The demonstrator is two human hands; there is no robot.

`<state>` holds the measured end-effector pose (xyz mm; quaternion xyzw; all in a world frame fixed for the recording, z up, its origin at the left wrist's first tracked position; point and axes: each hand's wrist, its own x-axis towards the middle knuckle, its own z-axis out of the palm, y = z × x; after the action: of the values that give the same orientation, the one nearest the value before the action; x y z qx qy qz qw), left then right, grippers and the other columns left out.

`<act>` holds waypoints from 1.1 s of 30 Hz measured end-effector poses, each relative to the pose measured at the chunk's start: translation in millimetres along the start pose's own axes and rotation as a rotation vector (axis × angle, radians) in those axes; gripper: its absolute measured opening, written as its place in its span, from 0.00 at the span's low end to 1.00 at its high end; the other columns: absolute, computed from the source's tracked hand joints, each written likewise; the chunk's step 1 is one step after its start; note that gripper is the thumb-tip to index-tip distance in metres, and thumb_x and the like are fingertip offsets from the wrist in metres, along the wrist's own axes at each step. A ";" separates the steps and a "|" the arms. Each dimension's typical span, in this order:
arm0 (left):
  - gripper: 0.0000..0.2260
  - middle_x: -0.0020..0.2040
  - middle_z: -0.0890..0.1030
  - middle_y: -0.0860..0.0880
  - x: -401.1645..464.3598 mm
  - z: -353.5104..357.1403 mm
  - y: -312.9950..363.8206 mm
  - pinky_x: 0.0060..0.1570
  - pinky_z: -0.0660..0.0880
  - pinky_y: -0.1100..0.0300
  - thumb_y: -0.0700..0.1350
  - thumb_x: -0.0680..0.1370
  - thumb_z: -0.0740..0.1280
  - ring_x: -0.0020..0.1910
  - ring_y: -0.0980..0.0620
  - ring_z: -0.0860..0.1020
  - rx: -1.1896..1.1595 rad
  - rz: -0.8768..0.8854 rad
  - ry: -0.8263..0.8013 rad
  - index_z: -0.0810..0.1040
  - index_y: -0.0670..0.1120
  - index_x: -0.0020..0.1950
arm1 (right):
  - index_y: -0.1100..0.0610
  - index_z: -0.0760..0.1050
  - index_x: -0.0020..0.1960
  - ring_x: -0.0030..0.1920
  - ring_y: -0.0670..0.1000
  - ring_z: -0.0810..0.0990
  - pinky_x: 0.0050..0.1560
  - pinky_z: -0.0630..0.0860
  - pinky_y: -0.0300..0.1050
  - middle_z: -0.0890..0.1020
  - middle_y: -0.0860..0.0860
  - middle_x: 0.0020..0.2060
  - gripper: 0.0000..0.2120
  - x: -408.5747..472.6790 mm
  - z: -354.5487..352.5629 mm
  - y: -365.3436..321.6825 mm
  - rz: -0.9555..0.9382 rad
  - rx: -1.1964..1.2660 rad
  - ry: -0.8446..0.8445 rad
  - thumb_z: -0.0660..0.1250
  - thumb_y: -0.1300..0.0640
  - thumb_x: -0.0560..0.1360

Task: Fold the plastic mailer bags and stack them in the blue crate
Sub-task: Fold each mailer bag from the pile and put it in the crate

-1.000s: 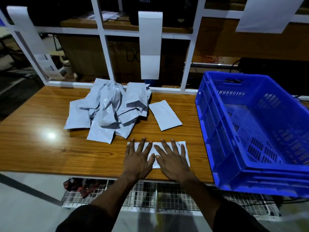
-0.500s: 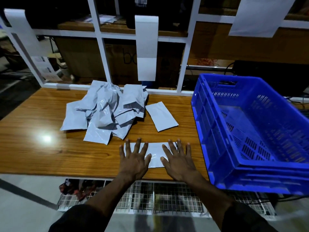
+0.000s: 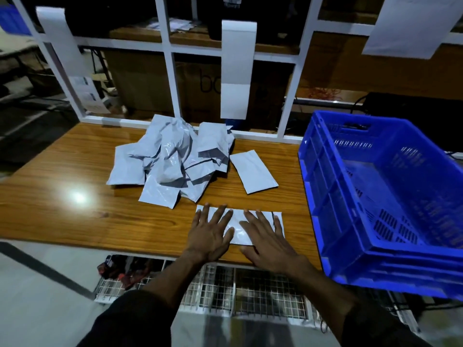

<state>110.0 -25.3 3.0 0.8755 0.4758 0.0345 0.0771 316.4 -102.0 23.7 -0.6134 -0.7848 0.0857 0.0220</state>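
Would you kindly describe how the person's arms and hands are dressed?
Both hands are bare: the left hand and the right hand show no gloves, rings or watch. The forearms are uncovered, with dark sleeves pushed up near the elbows.

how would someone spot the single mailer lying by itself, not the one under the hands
Start at the blue crate on the wooden table's right side. Just left of it a flat grey mailer lies alone, angled, beside the crumpled pile. Unlike the pile's bags, it is smooth and separate.
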 end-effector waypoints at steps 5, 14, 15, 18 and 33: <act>0.43 0.84 0.46 0.53 2.2 -4.2 -2.2 0.79 0.38 0.41 0.73 0.74 0.28 0.82 0.44 0.41 -0.031 0.015 -0.003 0.50 0.54 0.84 | 0.50 0.73 0.61 0.80 0.57 0.55 0.74 0.57 0.69 0.65 0.52 0.76 0.12 -9.9 8.3 -2.1 -0.093 -0.190 0.205 0.59 0.47 0.81; 0.28 0.76 0.70 0.46 -18.7 -0.5 -4.8 0.69 0.54 0.24 0.54 0.74 0.72 0.79 0.39 0.61 0.124 0.064 0.242 0.73 0.52 0.74 | 0.51 0.73 0.67 0.80 0.60 0.55 0.71 0.58 0.74 0.65 0.49 0.77 0.17 -13.0 -7.1 -19.4 -0.259 -0.217 0.362 0.66 0.56 0.78; 0.28 0.76 0.70 0.46 -20.6 -0.8 -3.3 0.69 0.53 0.23 0.54 0.75 0.72 0.79 0.39 0.61 0.135 0.048 0.239 0.73 0.53 0.74 | 0.50 0.71 0.69 0.80 0.61 0.51 0.70 0.56 0.76 0.62 0.48 0.79 0.22 -17.8 -9.4 -19.0 -0.348 -0.275 0.324 0.68 0.58 0.76; 0.29 0.76 0.70 0.46 -22.8 -1.0 -3.7 0.66 0.54 0.21 0.53 0.74 0.73 0.79 0.37 0.60 0.143 0.017 0.222 0.72 0.56 0.74 | 0.49 0.73 0.68 0.80 0.62 0.49 0.67 0.55 0.80 0.64 0.46 0.78 0.25 -22.9 -8.1 -14.1 -0.487 -0.390 0.220 0.71 0.59 0.73; 0.35 0.83 0.46 0.39 -29.2 -18.4 -7.3 0.72 0.46 0.24 0.61 0.81 0.56 0.82 0.36 0.48 -0.043 -0.051 0.544 0.51 0.45 0.83 | 0.55 0.86 0.53 0.51 0.44 0.84 0.53 0.80 0.39 0.87 0.49 0.50 0.17 17.4 -90.8 -4.9 -0.109 0.484 0.327 0.65 0.69 0.71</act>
<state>85.6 -44.0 20.2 0.8198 0.5003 0.2766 -0.0340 320.1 -76.6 112.6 -0.5528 -0.7594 0.1691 0.2986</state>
